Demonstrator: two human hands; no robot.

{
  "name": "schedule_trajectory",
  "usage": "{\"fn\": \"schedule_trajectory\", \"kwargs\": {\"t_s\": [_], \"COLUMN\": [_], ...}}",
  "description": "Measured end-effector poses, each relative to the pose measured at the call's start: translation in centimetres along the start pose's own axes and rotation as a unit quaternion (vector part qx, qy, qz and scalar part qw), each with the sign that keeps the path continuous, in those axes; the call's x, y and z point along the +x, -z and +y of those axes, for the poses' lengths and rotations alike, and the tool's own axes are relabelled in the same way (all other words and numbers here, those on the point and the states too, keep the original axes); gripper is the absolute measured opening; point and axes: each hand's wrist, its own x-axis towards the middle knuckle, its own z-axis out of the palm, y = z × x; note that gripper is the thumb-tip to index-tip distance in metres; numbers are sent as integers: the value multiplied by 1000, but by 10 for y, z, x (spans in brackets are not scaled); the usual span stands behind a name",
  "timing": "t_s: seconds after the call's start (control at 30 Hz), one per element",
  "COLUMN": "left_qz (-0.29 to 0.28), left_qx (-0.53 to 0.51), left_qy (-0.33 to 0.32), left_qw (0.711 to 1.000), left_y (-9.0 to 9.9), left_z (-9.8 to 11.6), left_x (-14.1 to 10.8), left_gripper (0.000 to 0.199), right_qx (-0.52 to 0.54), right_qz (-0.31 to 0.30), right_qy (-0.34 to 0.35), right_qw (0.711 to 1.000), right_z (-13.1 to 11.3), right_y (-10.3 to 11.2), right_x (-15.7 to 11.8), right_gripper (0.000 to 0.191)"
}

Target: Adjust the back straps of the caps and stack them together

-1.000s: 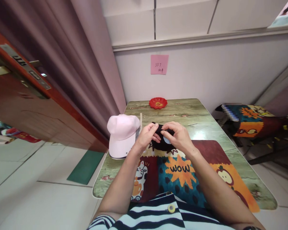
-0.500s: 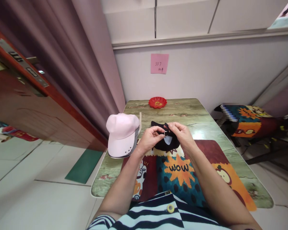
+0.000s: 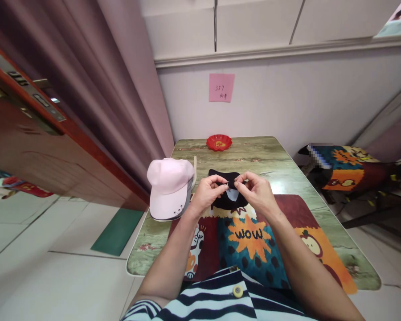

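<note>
A black cap (image 3: pixel 232 204) lies on the patterned mat in front of me, with a pale label showing inside it. My left hand (image 3: pixel 211 192) pinches the small metal buckle (image 3: pixel 227 184) at the cap's back strap. Close beside it, my right hand (image 3: pixel 256 189) has thumb and forefinger pressed together on the black strap; the fingers partly hide it, so I cannot tell whether the strap is in the buckle. To the left a pink cap (image 3: pixel 169 176) rests with its brim facing me, its own strap sticking up at the side.
The green wood-look table (image 3: pixel 254 154) carries a colourful mat (image 3: pixel 229 254) and, at the back, a red scalloped dish (image 3: pixel 218 142). A pink note (image 3: pixel 221 88) is on the wall. A wooden door (image 3: pixel 53 147) stands left, a stool with a patterned cover (image 3: pixel 347 167) right.
My right hand has lowered slightly and its fingertips have shifted on the strap. The left fingers now cover more of the buckle. Both caps stay in place.
</note>
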Motion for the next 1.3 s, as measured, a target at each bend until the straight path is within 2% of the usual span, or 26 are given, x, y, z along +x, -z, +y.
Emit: {"fn": "schedule_trajectory", "kwargs": {"t_s": [0.13,0.33,0.47,0.8,1.03,1.3], "left_qz": [-2,-2,-8,-27,-23,-52], "left_qx": [10,22,34,75,153,252], "left_qy": [2,-2,-10,-18,-89,-168], "left_qw": [1000,1000,999,997,984,952], "left_y": [-4,-6,-5,-4,-8,-12], "left_z": [3,6,4,1,4,7], "left_x": [-2,-5,-4,-4,-5,-10], "left_gripper": [25,23,23,25,17,26], "right_qx": [-35,-31,-37,-81,-126,-184], "right_qz": [19,26,27,-57,-92,-120], "right_qy": [16,-15,-9,-36,-32,-36], "right_qw": [999,999,999,994,987,975], "right_z": [-2,0,-1,-2,-7,-17], "right_y": [-5,-8,-7,5,13,19], "right_x": [0,-1,-3,5,9,12], "right_gripper": [20,19,19,16,15,12]}}
